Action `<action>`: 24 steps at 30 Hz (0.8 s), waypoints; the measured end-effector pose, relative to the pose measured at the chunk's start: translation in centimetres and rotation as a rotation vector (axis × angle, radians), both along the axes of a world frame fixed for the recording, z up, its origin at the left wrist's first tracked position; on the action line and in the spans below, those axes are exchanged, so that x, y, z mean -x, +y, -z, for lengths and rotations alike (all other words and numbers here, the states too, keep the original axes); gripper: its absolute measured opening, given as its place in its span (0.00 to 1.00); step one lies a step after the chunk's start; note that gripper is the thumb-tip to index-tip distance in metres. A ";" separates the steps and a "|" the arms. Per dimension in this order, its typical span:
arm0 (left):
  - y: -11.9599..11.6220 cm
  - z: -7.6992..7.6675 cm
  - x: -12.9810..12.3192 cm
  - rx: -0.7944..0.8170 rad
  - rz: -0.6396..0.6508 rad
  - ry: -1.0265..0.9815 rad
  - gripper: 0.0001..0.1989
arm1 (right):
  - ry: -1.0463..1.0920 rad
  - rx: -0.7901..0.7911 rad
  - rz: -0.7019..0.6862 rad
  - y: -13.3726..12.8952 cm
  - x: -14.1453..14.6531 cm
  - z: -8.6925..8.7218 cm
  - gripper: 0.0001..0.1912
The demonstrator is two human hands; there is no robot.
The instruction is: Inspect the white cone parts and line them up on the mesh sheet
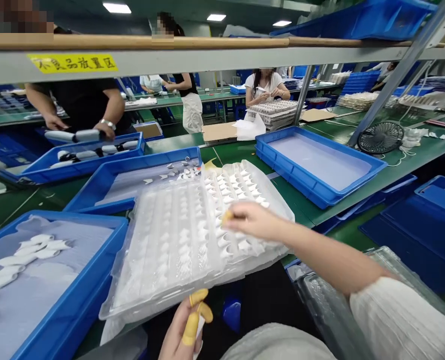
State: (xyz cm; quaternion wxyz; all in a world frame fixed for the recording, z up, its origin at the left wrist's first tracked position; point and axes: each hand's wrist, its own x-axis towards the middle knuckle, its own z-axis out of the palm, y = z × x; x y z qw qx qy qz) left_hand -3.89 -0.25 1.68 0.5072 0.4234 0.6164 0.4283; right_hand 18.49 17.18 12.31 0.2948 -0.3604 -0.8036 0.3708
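Below the near edge of the tray, my left hand [182, 327] is closed, with yellow finger cots on its fingertips. A small white piece [200, 326] shows between its fingers, mostly hidden. My right hand [250, 220] reaches over the clear plastic tray [147, 240], its fingers pinched together down among the rows. Whatever those fingertips hold is too hidden to tell. Small white pointed plastic parts [226, 250] stand in rows in the right part of the tray. On the left part lies a translucent cover sheet, with blurred white shapes showing through.
A blue bin [109, 250] with white curved shells stands at left. Behind the tray, another blue bin [79, 197] holds small white parts. At right are a lined blue bin [267, 152] and a black fan [380, 137]. A shelf rail [207, 57] crosses above; co-workers stand and sit beyond.
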 end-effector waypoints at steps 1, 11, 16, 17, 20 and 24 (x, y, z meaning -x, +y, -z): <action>0.4 -0.1 -0.4 -0.013 0.067 -0.040 0.30 | 0.008 0.023 -0.135 -2.5 0.0 0.7 0.11; 2.3 -0.6 -3.4 0.182 0.465 -0.132 0.37 | -0.240 -0.103 -0.280 -11.7 1.8 8.5 0.11; 1.9 1.1 -3.3 0.191 0.442 -0.168 0.37 | -0.266 -0.018 -0.348 -11.9 1.3 7.9 0.09; 1.9 1.4 -3.2 0.184 0.434 -0.194 0.38 | -0.240 0.029 -0.342 -11.9 1.3 7.8 0.10; 1.7 1.7 -3.0 0.121 0.383 -0.287 0.39 | 0.006 0.332 -0.210 -11.8 1.1 8.5 0.11; 1.2 0.8 -3.0 -0.019 0.302 -0.272 0.32 | 0.411 0.751 0.029 -11.7 1.1 9.9 0.16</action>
